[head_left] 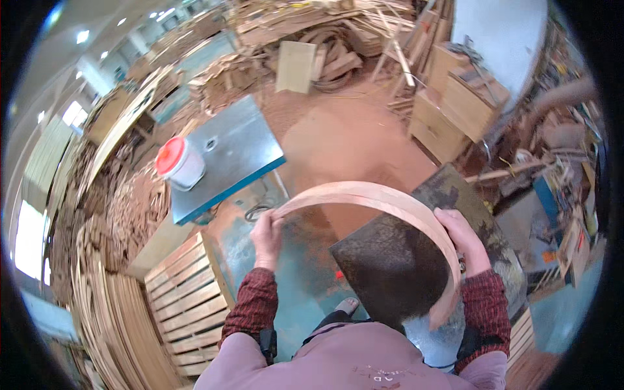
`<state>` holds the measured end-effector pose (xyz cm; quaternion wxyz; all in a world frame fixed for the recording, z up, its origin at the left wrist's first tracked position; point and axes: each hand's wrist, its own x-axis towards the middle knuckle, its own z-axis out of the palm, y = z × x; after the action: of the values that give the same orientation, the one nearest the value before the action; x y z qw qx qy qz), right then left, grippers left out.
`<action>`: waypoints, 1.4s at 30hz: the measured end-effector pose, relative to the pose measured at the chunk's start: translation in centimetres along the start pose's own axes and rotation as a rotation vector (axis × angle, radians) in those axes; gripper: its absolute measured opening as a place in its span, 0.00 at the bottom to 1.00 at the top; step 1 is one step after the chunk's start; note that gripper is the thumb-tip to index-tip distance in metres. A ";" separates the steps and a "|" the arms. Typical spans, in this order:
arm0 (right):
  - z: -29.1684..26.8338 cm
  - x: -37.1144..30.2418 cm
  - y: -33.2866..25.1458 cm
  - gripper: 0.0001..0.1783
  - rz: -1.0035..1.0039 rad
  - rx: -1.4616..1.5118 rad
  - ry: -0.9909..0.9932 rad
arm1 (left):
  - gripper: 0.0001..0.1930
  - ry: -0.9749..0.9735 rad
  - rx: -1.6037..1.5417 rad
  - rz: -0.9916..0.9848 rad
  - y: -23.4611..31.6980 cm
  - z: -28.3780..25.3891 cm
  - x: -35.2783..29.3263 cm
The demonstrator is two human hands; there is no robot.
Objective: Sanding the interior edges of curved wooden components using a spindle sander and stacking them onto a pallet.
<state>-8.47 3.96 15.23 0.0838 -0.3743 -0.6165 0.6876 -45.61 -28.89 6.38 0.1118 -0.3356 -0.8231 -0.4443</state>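
A long curved strip of light wood (383,195) arches in front of me, from left to lower right. My left hand (266,235) grips its left end. My right hand (463,240) holds the strip on its right bend, above a dark worn metal table (390,260) of a machine. Both sleeves are dark red knit. My shoe (346,305) shows below on the teal floor.
A grey metal table with a blue edge (227,153) stands ahead left, with a white bucket with a red lid (180,162) on it. A wooden pallet (185,299) lies at lower left. Stacks of curved wood pieces (104,260) fill the left; wooden boxes (455,104) stand at the right.
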 end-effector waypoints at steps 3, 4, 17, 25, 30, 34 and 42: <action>2.5 -2.4 -1.3 0.23 0.002 0.039 -0.016 | 0.12 -0.030 -0.056 0.075 1.5 -0.5 -0.5; 3.5 -3.4 -1.9 0.23 -0.024 0.043 -0.012 | 0.12 -0.044 -0.065 0.082 1.8 -0.9 -0.6; 9.4 -13.2 -3.1 0.21 -0.422 0.061 0.315 | 0.27 -0.636 -1.441 -0.398 20.5 -0.1 -7.4; 11.1 -18.2 -1.2 0.16 -0.557 -0.065 0.582 | 0.17 -0.361 -1.668 -0.539 32.2 -0.9 -9.6; 10.9 -21.8 0.3 0.16 -0.632 0.095 0.644 | 0.16 -0.476 -1.624 -0.466 35.1 -1.2 -10.6; 9.4 -24.8 2.7 0.16 -0.672 0.075 0.736 | 0.18 -0.601 -1.596 -0.316 37.7 -0.4 -12.3; 10.8 -30.0 11.8 0.20 -0.456 0.036 0.572 | 0.19 -0.794 -1.584 -0.304 38.8 1.2 -12.2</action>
<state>10.14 -24.50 16.38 0.4107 -0.4029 -0.6234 0.5295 -10.97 -18.71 25.28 -0.5050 -0.3306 -0.2891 -0.7430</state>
